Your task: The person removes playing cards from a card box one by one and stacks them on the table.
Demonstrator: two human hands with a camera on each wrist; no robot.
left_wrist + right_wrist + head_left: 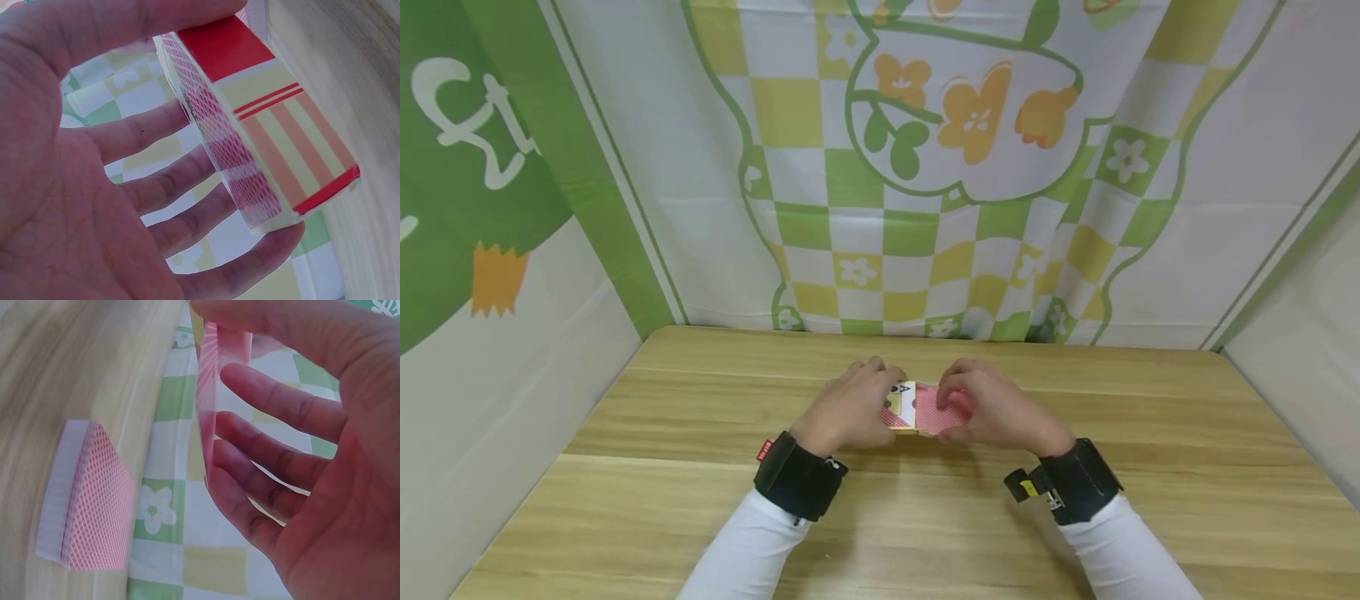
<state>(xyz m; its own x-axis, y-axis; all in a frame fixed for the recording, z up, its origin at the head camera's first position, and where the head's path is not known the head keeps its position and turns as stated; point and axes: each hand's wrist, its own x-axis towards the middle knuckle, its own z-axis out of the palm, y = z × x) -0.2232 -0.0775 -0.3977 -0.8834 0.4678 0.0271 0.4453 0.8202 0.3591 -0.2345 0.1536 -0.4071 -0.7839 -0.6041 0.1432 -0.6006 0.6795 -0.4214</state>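
My left hand (853, 408) grips a playing card box (219, 125) between thumb and fingers. Its face toward the head camera shows an ace, and one narrow side has red and cream stripes. At the box's right end, a thin red-patterned flap (929, 410) is pinched by my right hand (996, 408). From the right wrist, this flap (207, 406) appears nearly edge-on between thumb and fingertips. A deck of cards (100, 512) with a red crosshatch back lies on the wooden table in that view, lower than my right hand.
Both hands are over the middle of the wooden table (700, 500), near its far side. A green, yellow and white patterned curtain (910, 225) hangs behind its far edge. Black bands (801, 475) wrap both wrists below white sleeves.
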